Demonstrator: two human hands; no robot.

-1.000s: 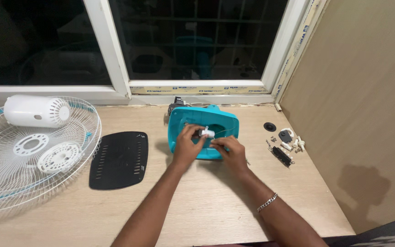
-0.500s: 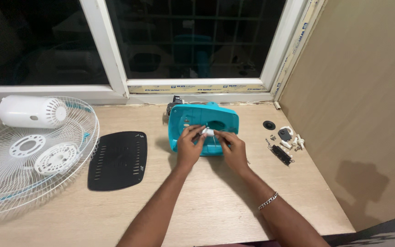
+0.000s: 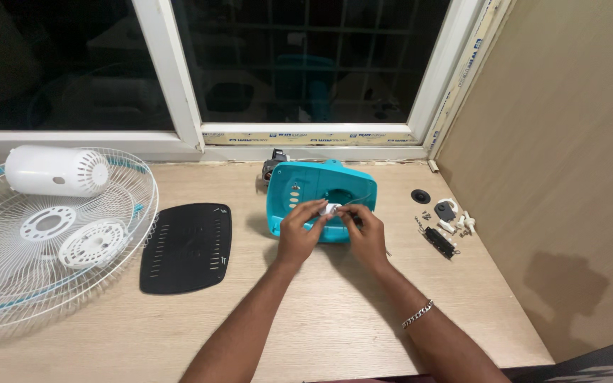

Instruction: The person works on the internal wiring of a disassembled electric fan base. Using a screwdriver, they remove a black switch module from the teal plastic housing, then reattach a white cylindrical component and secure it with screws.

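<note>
Both grips are pinched on a small white part (image 3: 330, 210): left hand (image 3: 299, 232) from nine o'clock, right hand (image 3: 367, 234) from three. It sits against the teal fan housing (image 3: 310, 193), mid-worktop (image 3: 306, 319). The housing's long axis runs nine to three; the part's own direction is unclear.

The fan housing (image 3: 321, 198) is teal, the small part (image 3: 330, 210) pinched at it white. A black slotted panel (image 3: 187, 247) lies on the pale wood table (image 3: 321, 326); the wire fan grille (image 3: 51, 241) is white, teal-rimmed.

Left hand (image 3: 299, 234) and right hand (image 3: 365, 232) pinching small white part (image 3: 330, 210), against teal fan housing (image 3: 315, 190)
</note>
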